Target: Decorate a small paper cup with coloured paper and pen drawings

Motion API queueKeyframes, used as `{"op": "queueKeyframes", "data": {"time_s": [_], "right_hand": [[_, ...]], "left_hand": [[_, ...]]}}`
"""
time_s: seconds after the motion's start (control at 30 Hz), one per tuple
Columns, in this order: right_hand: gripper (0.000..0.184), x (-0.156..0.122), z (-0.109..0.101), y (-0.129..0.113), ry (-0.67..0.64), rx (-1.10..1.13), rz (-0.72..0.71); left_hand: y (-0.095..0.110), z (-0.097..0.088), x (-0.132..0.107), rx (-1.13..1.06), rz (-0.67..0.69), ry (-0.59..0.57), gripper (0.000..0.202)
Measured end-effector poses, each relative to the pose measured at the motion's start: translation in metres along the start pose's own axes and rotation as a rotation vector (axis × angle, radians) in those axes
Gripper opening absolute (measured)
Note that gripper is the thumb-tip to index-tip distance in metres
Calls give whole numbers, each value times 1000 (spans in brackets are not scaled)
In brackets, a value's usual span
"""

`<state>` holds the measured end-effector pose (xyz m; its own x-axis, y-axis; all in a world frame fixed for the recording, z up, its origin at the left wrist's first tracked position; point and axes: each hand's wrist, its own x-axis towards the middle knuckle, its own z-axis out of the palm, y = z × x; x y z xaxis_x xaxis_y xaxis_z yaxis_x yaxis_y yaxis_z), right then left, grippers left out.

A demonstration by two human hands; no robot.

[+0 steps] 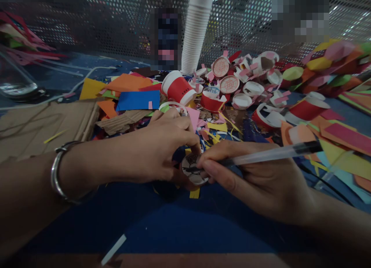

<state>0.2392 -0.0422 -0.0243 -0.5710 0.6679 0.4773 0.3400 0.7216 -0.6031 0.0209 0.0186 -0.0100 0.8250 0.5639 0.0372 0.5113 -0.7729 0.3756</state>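
Note:
My right hand (pixel 255 179) is closed around a pen (pixel 266 155) with a clear barrel and a black end cap. The pen's tip is at a small round white paper cup base (pixel 194 171) with dark lines drawn on it; fingers hide the exact contact. My left hand (pixel 174 148) grips this cup piece at its side, fingers curled round it. A yellow paper strip (pixel 194 192) sticks out beneath the piece. Just beyond my left hand lie pink paper (pixel 193 117) and yellow scraps (pixel 217 126).
A tall stack of paper cups (pixel 197 32) stands at the back. Several cut cup pieces (pixel 243 90) heap right of it. Flat cardboard (pixel 43 125) lies left, blue paper (pixel 138 100) behind it. Coloured paper (pixel 348 144) covers the right. A white strip (pixel 114 249) lies near the front edge.

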Motion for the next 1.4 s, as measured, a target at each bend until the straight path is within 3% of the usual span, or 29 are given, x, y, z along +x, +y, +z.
{"op": "queueKeyframes", "data": {"time_s": [0.83,1.4], "right_hand": [[13,1,0,0,8,-6,-18],[11,-2,-4,1,17,-34,25]], "left_hand": [[3,-2,1,-26,-7,-27,29],[2,-2,2,12,-8,-10,37]]}}
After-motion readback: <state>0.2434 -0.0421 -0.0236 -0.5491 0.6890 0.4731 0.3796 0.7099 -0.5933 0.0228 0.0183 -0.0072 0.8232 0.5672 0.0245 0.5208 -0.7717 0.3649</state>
